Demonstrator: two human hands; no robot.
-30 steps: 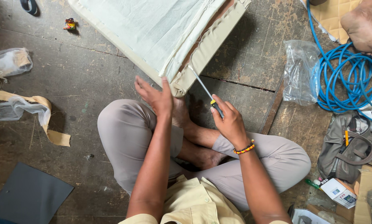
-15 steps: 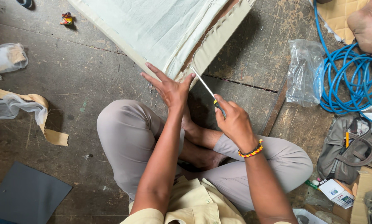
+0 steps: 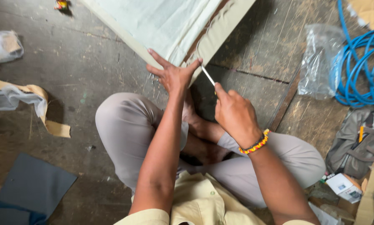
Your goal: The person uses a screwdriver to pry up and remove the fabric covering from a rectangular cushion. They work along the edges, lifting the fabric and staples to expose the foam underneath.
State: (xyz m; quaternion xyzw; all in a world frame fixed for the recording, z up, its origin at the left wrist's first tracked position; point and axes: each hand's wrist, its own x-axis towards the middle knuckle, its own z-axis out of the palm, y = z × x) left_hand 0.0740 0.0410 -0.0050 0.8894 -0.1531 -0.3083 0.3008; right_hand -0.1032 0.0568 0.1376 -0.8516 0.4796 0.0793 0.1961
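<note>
A large frame covered in pale cloth point(image 3: 162, 25) lies on the floor in front of me, its beige edge band point(image 3: 224, 27) running to a corner near my knees. My left hand point(image 3: 172, 75) lies flat on that corner with the fingers spread. My right hand point(image 3: 235, 114), with a beaded bracelet on its wrist, grips a thin metal-shafted tool point(image 3: 208, 76) like a screwdriver. The tool's tip rests at the corner, right beside my left thumb. I sit cross-legged in grey trousers.
A coiled blue hose point(image 3: 362, 66) and a clear plastic bag point(image 3: 320, 58) lie at the right. A grey bag point(image 3: 358, 141) and a small box point(image 3: 341, 187) sit at lower right. Tape strips and plastic point(image 3: 24, 98) lie left, a dark sheet point(image 3: 28, 187) at lower left.
My left hand has moved forward from above my knee onto the frame's corner. My right hand followed with the tool, bringing its tip up to the corner.
</note>
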